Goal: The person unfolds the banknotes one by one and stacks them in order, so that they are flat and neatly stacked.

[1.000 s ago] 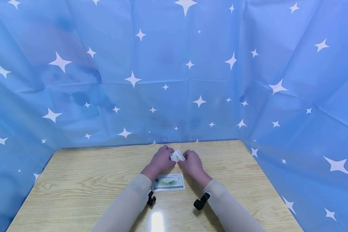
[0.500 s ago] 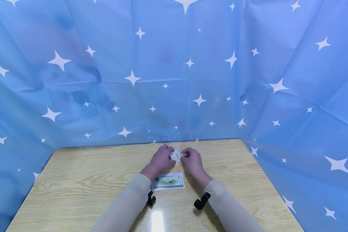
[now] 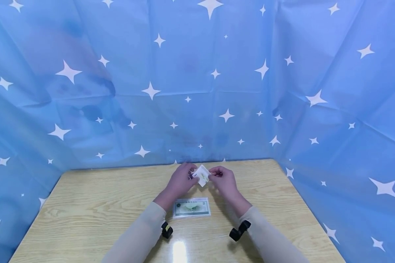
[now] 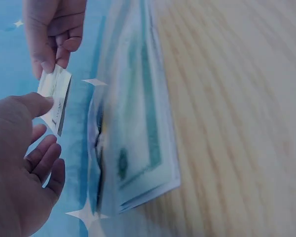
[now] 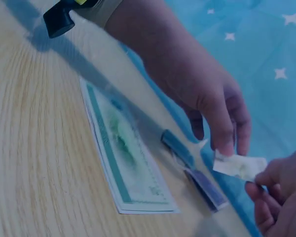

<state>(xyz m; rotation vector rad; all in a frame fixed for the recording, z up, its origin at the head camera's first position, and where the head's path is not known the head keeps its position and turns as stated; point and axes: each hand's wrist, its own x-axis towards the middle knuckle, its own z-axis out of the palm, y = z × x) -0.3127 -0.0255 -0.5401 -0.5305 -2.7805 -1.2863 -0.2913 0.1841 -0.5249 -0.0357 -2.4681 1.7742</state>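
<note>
A small white paper slip [image 3: 202,175] with faint greenish print hangs above the far part of the table, slanted between both hands. My left hand [image 3: 181,179] pinches its left edge, thumb in front. My right hand [image 3: 224,182] pinches the opposite edge between thumb and forefinger. In the right wrist view the slip [image 5: 239,167] looks like a narrow strip held at each end. A green banknote [image 3: 191,207], apparently in a clear sleeve, lies flat nearer the person. Beneath the hands, a teal piece [image 5: 177,148] and a purple piece [image 5: 206,190] lie on the table; their kind is unclear.
The wood-grain table [image 3: 112,212] ends at a blue star-patterned curtain [image 3: 191,120] just past the hands. The curtain also runs along the right and left sides. Black wrist cameras [image 3: 239,231] sit by both cuffs.
The slip and both hands have risen slightly. My forearms have spread a little apart, and more of the slip shows. The green banknote stays in place.
</note>
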